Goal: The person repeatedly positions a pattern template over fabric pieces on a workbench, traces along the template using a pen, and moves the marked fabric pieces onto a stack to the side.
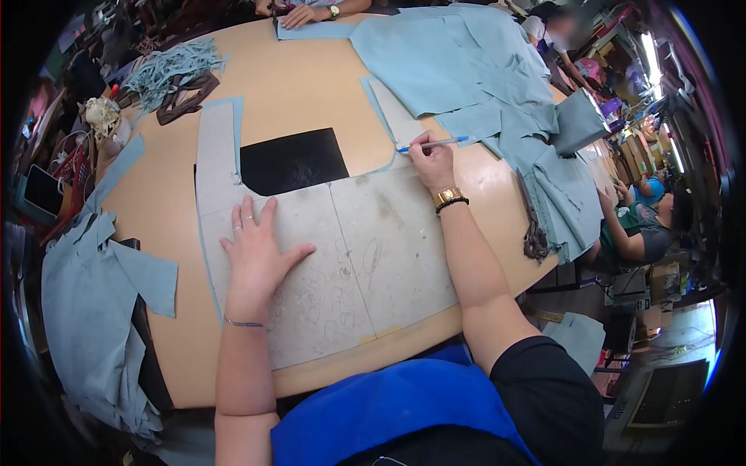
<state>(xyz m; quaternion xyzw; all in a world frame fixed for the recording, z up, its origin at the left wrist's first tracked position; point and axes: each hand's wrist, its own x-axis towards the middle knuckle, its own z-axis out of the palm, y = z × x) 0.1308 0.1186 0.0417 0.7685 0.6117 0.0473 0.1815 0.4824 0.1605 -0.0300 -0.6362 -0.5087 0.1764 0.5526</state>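
Spreads left hand (pixel 259 247) wide on flat grey U-shaped board (pixel 396 264) | grips slim blue-and-white pen (pixel 449 142) in right hand (pixel 432 165) near board's edge

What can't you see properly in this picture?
Some bits of the head view:
- Most of the light-blue cloth under the grey template: the template covers it, so only edges peek out.
- The middle of the pen: the right hand's fingers hide it.
- The template's writing: too faint to read surely.
- The person with the watch: mostly cut off by the top edge.
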